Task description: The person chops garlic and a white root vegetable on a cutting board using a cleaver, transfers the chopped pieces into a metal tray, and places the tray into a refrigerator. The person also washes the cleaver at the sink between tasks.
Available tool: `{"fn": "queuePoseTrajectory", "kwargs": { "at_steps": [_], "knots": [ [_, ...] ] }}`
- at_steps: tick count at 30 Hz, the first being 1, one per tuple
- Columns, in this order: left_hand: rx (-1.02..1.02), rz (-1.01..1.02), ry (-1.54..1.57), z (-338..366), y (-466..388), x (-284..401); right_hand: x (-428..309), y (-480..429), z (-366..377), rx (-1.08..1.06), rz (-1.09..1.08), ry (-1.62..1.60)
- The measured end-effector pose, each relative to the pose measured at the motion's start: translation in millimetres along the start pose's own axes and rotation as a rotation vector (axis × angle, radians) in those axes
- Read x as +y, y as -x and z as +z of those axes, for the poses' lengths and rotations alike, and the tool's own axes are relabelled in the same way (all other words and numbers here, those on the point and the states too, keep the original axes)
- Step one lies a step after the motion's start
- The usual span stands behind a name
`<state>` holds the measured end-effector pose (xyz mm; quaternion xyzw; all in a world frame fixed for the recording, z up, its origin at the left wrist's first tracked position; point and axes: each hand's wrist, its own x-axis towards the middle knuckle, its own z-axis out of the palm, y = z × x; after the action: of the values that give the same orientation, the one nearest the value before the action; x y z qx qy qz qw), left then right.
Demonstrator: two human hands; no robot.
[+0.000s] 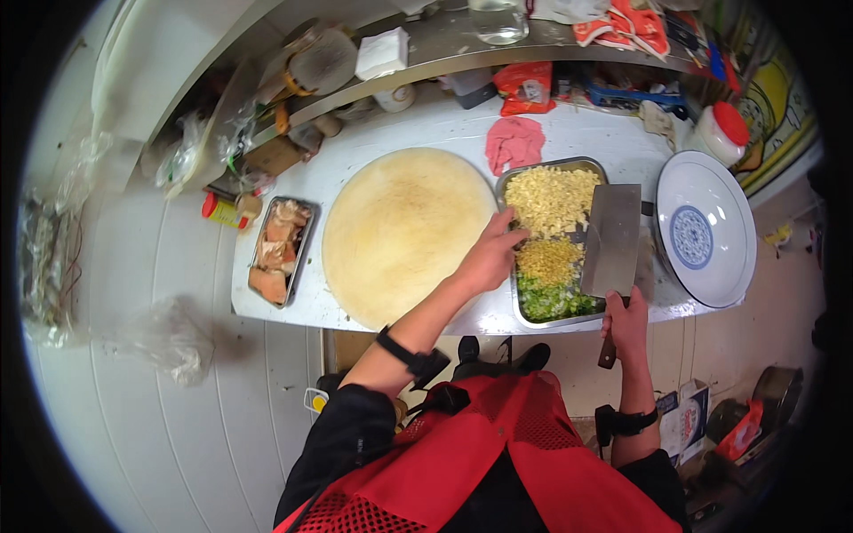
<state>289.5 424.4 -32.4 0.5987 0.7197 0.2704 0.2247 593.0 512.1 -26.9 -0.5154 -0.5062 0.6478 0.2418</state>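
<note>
My right hand point(625, 323) grips the dark handle of a cleaver point(612, 240), its broad blade tilted over the right edge of a metal tray point(558, 323). In that tray lie chopped pale garlic point(550, 196) at the back, finer yellow mince point(548, 262) in the middle and chopped green onion point(553, 296) at the front. My left hand point(492, 254) is at the tray's left rim, fingers apart, fingertips by the garlic and mince; whether they touch is unclear. A round cutting board point(406, 233) lies left of the tray, partly under my left forearm.
Raw meat pieces point(276, 243) fill a small tray at the left. A white bowl with a blue pattern point(706, 230) stands at the right edge. A pink cloth point(514, 143) lies behind the tray. Above the table's back runs a metal shelf point(440, 56), with a red-lidded jar point(723, 133) at back right.
</note>
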Motion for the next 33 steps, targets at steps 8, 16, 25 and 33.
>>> {"fn": "queuePoseTrajectory", "kwargs": {
  "at_steps": [8,16,25,33],
  "knots": [
    [0.409,-0.53,0.285,-119,217,-79,9,1,56,-0.26,0.066,-0.173],
    [0.564,-0.661,0.265,-178,357,-156,68,31,119,-0.257,0.179,0.128],
    [0.544,-0.645,0.294,-192,416,-198,125,96,219,-0.193,0.218,0.241],
    [0.537,-0.595,0.335,-195,438,-219,87,56,312,-0.21,-0.008,0.711]
  ]
}}
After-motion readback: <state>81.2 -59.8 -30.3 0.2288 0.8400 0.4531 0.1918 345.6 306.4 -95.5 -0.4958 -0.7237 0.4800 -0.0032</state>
